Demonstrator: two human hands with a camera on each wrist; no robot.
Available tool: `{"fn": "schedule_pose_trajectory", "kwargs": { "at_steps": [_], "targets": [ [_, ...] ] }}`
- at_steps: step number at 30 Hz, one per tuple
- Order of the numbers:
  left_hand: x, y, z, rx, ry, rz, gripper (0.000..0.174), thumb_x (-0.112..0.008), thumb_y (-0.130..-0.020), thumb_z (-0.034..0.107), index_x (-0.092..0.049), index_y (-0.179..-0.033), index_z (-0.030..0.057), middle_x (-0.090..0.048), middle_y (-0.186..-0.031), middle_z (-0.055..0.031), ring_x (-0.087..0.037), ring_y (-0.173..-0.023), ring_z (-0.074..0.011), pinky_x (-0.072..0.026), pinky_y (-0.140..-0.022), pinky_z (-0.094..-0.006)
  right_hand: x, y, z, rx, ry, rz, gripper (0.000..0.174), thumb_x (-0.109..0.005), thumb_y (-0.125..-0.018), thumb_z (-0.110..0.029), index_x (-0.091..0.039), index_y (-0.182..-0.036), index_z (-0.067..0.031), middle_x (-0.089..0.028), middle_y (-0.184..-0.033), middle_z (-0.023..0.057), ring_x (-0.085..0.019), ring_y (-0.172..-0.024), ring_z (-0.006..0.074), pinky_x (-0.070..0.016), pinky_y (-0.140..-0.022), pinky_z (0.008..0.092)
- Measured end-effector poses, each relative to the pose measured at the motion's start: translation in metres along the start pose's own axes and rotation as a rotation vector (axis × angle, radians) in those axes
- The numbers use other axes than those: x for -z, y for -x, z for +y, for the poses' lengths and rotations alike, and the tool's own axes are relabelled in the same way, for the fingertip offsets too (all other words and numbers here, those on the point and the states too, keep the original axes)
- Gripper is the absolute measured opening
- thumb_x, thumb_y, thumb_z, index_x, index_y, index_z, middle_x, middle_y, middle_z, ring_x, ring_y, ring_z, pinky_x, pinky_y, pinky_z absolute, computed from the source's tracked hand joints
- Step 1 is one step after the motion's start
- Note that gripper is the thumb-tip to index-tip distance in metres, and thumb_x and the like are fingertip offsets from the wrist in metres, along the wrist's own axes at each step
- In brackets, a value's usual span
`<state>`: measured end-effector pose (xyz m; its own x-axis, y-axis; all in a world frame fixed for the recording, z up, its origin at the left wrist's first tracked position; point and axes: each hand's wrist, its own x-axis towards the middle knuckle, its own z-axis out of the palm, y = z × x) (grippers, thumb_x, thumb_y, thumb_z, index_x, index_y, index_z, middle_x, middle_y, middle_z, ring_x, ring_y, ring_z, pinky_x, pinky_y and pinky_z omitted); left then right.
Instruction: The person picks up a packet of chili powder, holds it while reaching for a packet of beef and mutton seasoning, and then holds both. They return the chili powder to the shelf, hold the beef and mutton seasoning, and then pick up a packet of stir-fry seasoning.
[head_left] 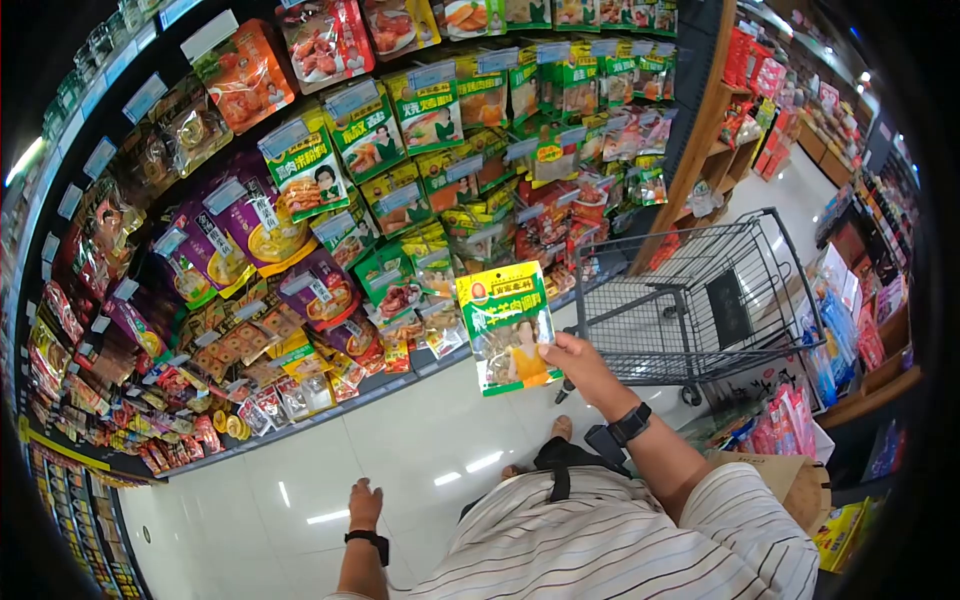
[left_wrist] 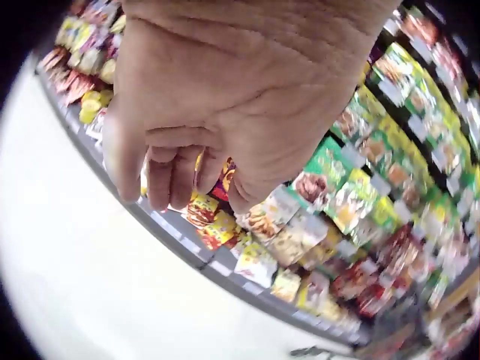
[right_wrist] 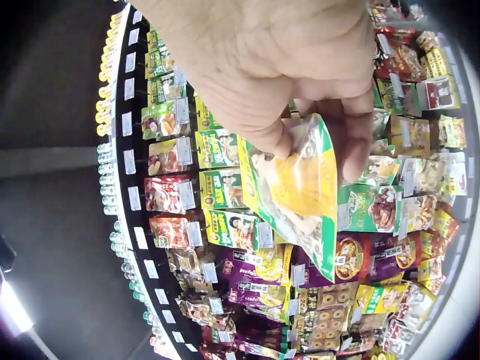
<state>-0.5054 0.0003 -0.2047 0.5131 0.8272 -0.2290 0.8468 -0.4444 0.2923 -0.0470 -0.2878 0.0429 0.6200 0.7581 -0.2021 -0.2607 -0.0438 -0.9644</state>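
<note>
My right hand [head_left: 578, 362] pinches a yellow-and-green seasoning packet [head_left: 505, 326] by its lower right edge and holds it up before the shelf. In the right wrist view the packet [right_wrist: 300, 191] hangs from my fingers [right_wrist: 274, 135], thumb on one side. My left hand [head_left: 364, 503] hangs low over the white floor, holding nothing. In the left wrist view its fingers [left_wrist: 169, 172] are loosely curled and empty. Both wrists wear dark bands.
A wall rack of hanging sauce and seasoning packets [head_left: 330, 200] fills the left and centre. A grey shopping cart [head_left: 700, 300] stands at the right, just behind my right hand. More shelves with goods [head_left: 850, 300] line the far right. White tiled floor [head_left: 400, 450] lies below.
</note>
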Motion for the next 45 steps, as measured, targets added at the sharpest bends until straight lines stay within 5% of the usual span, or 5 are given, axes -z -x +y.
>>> {"fn": "schedule_pose_trajectory", "kwargs": {
  "at_steps": [2,4,8,23,45],
  "targets": [
    [-0.027,-0.010,0.008,0.030,0.340,-0.073,0.041,-0.067,-0.090,0.031,-0.058,-0.121,0.0055,-0.067,-0.103,-0.0145,-0.067,-0.099,-0.0302,-0.0559,-0.080,-0.0424,-0.004,-0.001,0.001,0.023,-0.008,0.002,0.031,-0.058,-0.102,-0.023,-0.063,-0.124,-0.0009,-0.068,-0.106,0.0012,-0.063,-0.097,0.0086,-0.0510,-0.083,0.0260],
    [-0.036,-0.009,0.041,0.303,0.801,-0.214,0.040,-0.066,-0.092,0.033,-0.058,-0.121,0.0069,-0.067,-0.097,-0.0075,-0.066,-0.095,-0.0216,-0.0548,-0.073,-0.0385,-0.007,-0.004,0.000,0.048,0.013,0.007,0.032,-0.058,-0.102,-0.023,-0.063,-0.123,0.0001,-0.068,-0.106,0.0016,-0.063,-0.097,0.0087,-0.0508,-0.082,0.0262],
    [0.004,0.002,0.118,0.261,1.142,-0.286,0.045,-0.067,-0.091,0.036,-0.056,-0.125,0.0082,-0.065,-0.109,-0.0067,-0.064,-0.103,-0.0206,-0.0526,-0.085,-0.0397,-0.005,-0.013,0.006,0.090,0.089,0.002,0.033,-0.058,-0.102,-0.024,-0.062,-0.124,0.0011,-0.067,-0.108,0.0015,-0.061,-0.098,0.0081,-0.0486,-0.086,0.0255],
    [0.132,-0.012,0.249,-0.052,1.220,-0.273,0.045,-0.059,-0.100,0.039,-0.058,-0.126,0.0022,-0.064,-0.121,-0.0155,-0.063,-0.116,-0.0267,-0.0504,-0.095,-0.0375,-0.021,-0.005,-0.011,0.131,0.075,0.012,0.030,-0.060,-0.101,-0.024,-0.064,-0.117,0.0009,-0.066,-0.101,0.0015,-0.059,-0.092,0.0071,-0.0481,-0.082,0.0246],
    [0.154,0.003,0.328,-0.253,1.293,-0.399,0.034,-0.057,-0.102,0.029,-0.061,-0.125,0.0046,-0.067,-0.114,-0.0066,-0.063,-0.107,-0.0172,-0.0511,-0.094,-0.0356,-0.015,0.006,-0.007,0.097,0.148,0.010,0.029,-0.061,-0.101,-0.024,-0.065,-0.115,0.0003,-0.065,-0.100,-0.0015,-0.057,-0.094,0.0056,-0.0474,-0.084,0.0237]
  ]
}}
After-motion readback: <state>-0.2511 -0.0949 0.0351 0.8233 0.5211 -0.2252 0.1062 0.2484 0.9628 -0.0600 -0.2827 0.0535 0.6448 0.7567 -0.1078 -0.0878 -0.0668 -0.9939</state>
